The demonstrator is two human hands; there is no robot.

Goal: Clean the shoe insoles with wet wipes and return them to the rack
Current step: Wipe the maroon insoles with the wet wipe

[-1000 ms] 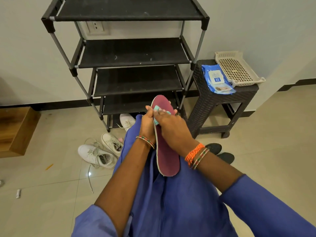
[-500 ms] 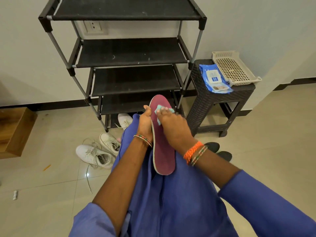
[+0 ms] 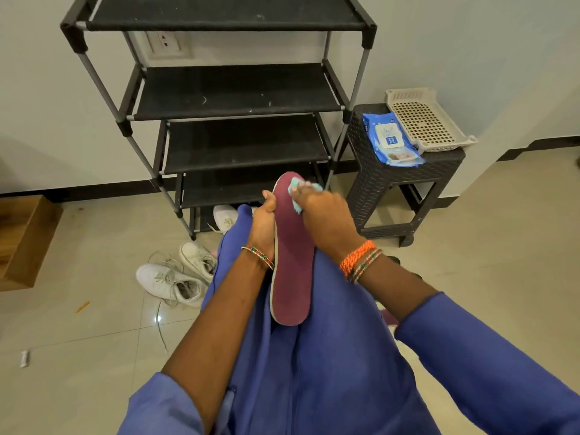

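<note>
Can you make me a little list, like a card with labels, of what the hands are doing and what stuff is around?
left hand: left hand grips the edge of the maroon insole
right hand: right hand presses a light blue wipe on the insole's top end
shoe rack: black rack, the shelves in view bare
stool: dark woven stool right of the rack
on the stool: blue wipes pack and beige basket
floor: white sneakers left of the knees

My left hand [image 3: 263, 226] grips the insole [image 3: 292, 262] along its edge, thumb up. My right hand [image 3: 324, 215] pinches the wipe [image 3: 296, 186], fingers [image 3: 298, 191] curled, I think. Both forearms are bare, with bracelets at the wrists.
</note>
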